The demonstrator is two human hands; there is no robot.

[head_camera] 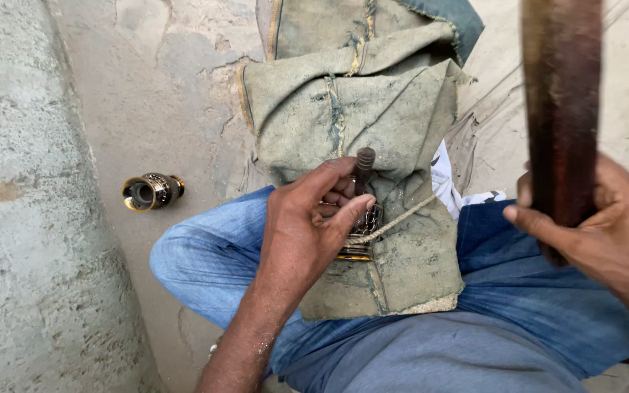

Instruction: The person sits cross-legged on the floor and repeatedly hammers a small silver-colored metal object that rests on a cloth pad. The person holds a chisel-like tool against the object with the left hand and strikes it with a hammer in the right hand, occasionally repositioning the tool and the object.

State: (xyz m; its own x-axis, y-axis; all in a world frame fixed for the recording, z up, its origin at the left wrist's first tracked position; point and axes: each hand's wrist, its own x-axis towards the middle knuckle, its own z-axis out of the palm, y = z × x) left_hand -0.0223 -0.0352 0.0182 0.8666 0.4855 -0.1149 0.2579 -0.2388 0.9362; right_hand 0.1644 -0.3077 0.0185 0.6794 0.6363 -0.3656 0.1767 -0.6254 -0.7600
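- On the lap, over folded dusty green denim cloth [373,116], a dark metal punch rod [364,169] and a gold-rimmed patterned metal piece [364,231] are pinched by left hand [303,225].
- Long dark brown wooden bat [562,109] is gripped raised in right hand [606,225].
- A similar gold-rimmed cylinder [151,191] lies on the concrete floor [147,87], well apart.

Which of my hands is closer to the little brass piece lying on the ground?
Left. The left hand pinches a dark punch over the lap, just right of the brass piece. The right hand grips a dark bar at the far side, well beyond it.

Gold-and-black metal cylinder [152,191] lying on sandy floor [176,94], grey concrete slab [30,218]
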